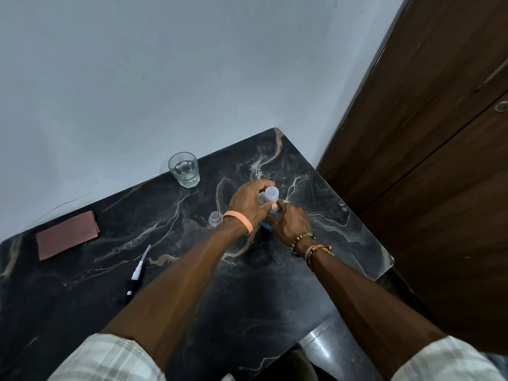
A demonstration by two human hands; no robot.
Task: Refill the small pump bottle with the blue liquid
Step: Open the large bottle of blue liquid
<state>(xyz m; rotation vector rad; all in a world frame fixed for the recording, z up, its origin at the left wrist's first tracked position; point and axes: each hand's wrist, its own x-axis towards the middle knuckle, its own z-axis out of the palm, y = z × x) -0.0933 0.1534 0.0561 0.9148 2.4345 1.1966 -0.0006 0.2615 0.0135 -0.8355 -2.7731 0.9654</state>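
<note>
Near the far right corner of the black veined-marble desk (343, 232): tall bottle of blue liquid (266, 226), translucent white cap (271, 193) on. Left hand (247, 202) curled round its shoulder just under the cap. Right hand (291, 224) wrapped round the lower body.

Small clear pump bottle (215, 218) stands open-mouthed just left of the left wrist, so the left hand is nearer. Its white pump head with tube (137, 269) lies well apart toward the left edge, long axis running near to far.

Judgement: the cap must come off before pouring leftward.
</note>
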